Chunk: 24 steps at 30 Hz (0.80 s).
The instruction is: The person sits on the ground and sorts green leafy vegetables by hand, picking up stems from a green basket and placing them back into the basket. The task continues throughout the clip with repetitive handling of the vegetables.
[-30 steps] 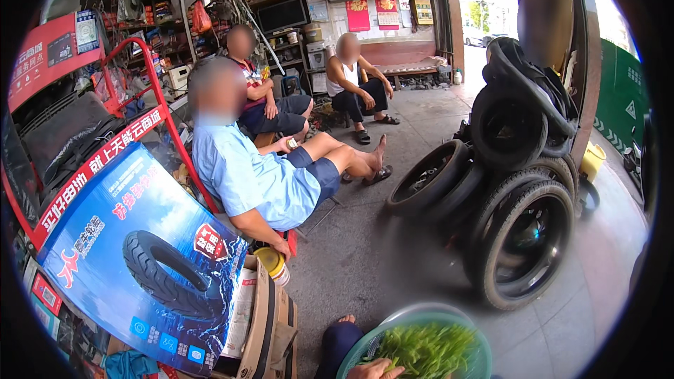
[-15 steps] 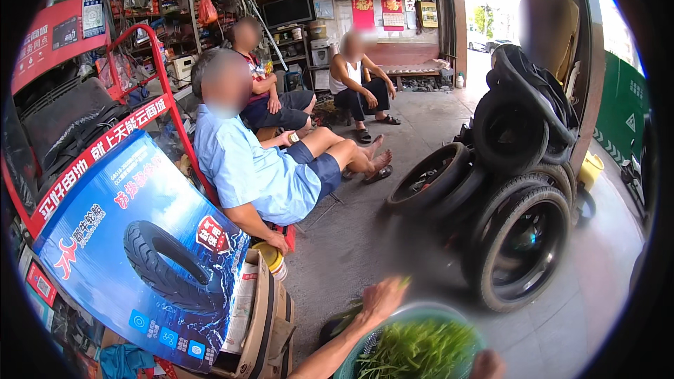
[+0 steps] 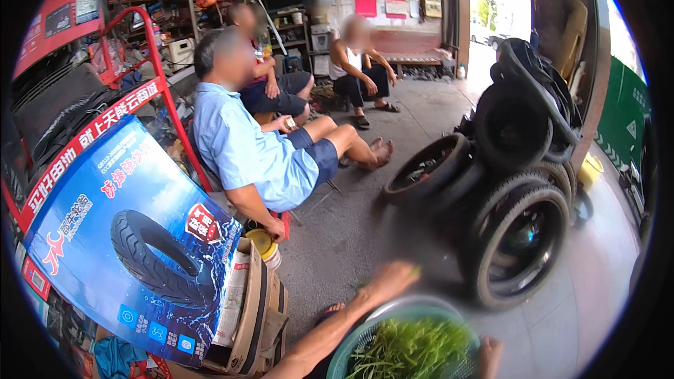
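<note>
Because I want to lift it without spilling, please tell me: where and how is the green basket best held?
Probably by the rim of the green basket, left and right edges, one hand from each side. It is round and wide, the greens heap in its middle, and the right hand is beside the right edge. The near edge lies outside the picture.

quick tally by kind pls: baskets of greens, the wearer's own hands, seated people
Baskets of leafy greens: 1
Left hand and right hand, the wearer's own: 2
Seated people: 3
Total: 6
</note>
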Each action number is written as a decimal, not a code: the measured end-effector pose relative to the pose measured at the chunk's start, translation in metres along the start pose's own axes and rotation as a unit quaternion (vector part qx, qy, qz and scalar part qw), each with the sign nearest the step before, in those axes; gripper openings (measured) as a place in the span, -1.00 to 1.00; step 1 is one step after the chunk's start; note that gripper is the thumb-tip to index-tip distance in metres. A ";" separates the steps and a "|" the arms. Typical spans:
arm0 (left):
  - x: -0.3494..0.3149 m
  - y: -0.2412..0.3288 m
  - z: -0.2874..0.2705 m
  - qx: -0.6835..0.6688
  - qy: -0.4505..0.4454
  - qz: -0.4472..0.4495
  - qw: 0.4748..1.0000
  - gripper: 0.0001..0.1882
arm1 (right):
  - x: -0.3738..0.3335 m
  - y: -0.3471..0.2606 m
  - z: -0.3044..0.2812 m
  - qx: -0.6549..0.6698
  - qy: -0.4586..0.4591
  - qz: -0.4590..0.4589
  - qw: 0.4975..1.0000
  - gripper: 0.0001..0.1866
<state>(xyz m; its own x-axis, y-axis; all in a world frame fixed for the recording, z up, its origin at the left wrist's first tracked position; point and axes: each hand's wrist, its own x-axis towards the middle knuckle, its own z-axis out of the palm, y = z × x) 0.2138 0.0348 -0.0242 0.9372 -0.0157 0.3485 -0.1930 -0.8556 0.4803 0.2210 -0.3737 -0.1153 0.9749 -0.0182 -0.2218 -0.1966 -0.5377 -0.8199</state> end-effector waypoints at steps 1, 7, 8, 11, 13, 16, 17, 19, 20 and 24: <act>0.014 0.011 -0.013 0.034 0.059 0.060 0.996 -0.59 | -0.002 0.006 0.002 -0.046 0.060 -0.043 0.996 -0.57; 0.027 0.013 -0.040 -0.126 0.274 -0.020 0.953 -0.67 | -0.011 -0.040 0.020 -0.028 0.028 -0.068 0.997 -0.52; 0.018 0.013 -0.028 -0.131 0.263 -0.049 0.954 -0.64 | -0.010 -0.039 0.014 -0.070 0.011 -0.057 0.996 -0.52; -0.016 -0.002 0.011 -0.162 0.127 -0.128 0.970 -0.62 | -0.013 -0.037 0.007 -0.053 0.003 -0.007 0.999 -0.50; -0.030 0.003 0.015 -0.074 -0.020 -0.113 0.991 -0.62 | -0.016 -0.032 0.005 -0.018 0.007 0.016 1.000 -0.50; -0.040 0.000 0.028 -0.015 -0.084 -0.059 0.995 -0.64 | -0.019 -0.033 0.004 -0.009 0.008 0.022 1.000 -0.50; -0.041 -0.003 0.031 0.004 -0.083 -0.037 0.996 -0.66 | -0.017 -0.033 0.006 0.001 0.009 0.023 1.000 -0.50; -0.049 -0.010 0.038 -0.037 -0.129 -0.093 0.987 -0.64 | -0.020 -0.035 0.008 -0.056 0.019 -0.010 0.998 -0.53; -0.044 -0.017 0.035 -0.051 -0.139 -0.113 0.982 -0.63 | -0.014 -0.043 0.011 -0.078 0.032 -0.039 0.996 -0.54; -0.045 -0.033 0.054 0.029 -0.123 -0.077 0.989 -0.64 | -0.012 -0.029 0.017 0.074 0.175 -0.121 0.974 -0.80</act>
<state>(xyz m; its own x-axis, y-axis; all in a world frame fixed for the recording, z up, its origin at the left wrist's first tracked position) 0.1942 0.0357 -0.0995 0.9980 -0.0021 0.0640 -0.0315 -0.8859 0.4628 0.2130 -0.3440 -0.0981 0.9655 -0.2054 0.1598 0.0564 -0.4346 -0.8988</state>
